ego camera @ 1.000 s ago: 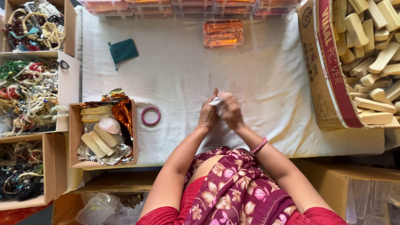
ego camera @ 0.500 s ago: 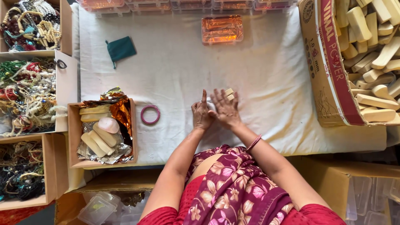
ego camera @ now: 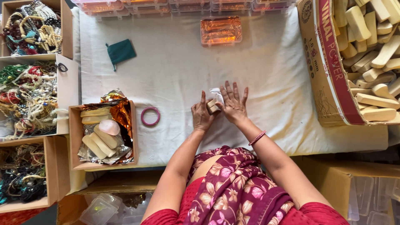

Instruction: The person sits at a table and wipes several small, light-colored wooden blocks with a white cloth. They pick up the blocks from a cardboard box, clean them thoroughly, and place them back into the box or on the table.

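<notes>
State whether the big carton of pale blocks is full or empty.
Full: the carton is heaped with pale blocks.

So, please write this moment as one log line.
left hand: holds wooden block | right hand: fingers spread, on block | white cloth: beneath

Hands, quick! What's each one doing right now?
Left hand: closed, pinching the small pale wooden block.
Right hand: open, fingers spread, pressing the same block, which is partly wrapped in white tissue.

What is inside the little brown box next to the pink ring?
The small cardboard box holds pale wooden pieces, one round pinkish piece, and crinkly orange and silver foil. Whatever lies beneath them is covered.
</notes>
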